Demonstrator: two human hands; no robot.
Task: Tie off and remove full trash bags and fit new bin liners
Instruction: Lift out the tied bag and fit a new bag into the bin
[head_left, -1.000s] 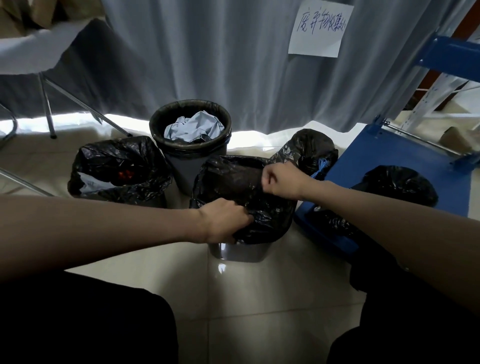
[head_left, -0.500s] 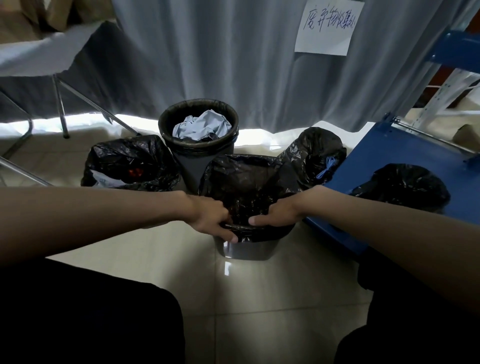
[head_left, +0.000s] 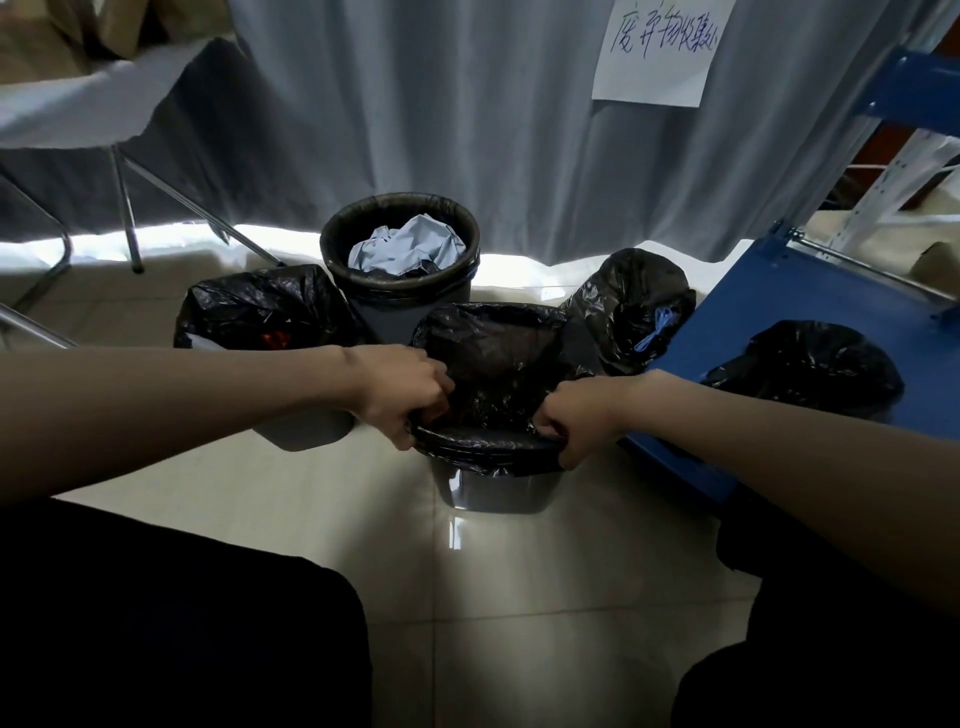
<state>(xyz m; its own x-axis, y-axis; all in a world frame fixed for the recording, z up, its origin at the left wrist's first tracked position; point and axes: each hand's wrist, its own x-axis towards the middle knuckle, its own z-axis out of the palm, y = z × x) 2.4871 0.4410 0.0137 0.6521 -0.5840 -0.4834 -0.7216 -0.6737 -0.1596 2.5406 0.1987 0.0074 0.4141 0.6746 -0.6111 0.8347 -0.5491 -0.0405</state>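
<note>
A grey bin (head_left: 493, 493) stands on the floor in front of me with a black liner (head_left: 498, 358) folded over its near rim. My left hand (head_left: 405, 395) grips the liner's edge at the rim's left side. My right hand (head_left: 576, 421) grips the liner's edge at the right side of the rim. Behind it stands a second lined bin (head_left: 400, 306) holding crumpled grey paper (head_left: 405, 249). A third bin with a black bag (head_left: 260, 317) sits at the left, partly hidden by my left forearm. A tied black bag (head_left: 634, 306) with a blue drawstring lies at the right.
A blue cart platform (head_left: 810, 312) at the right carries another black bag (head_left: 810, 364). A grey curtain (head_left: 467, 114) with a white paper sign (head_left: 654, 47) hangs behind. Metal table legs (head_left: 124, 208) stand at the left. My dark-clad knees fill the lower corners.
My right hand came down from the liner's far top edge to the near rim; both hands now grip the liner edge, which lies folded over the bin's front rim.
</note>
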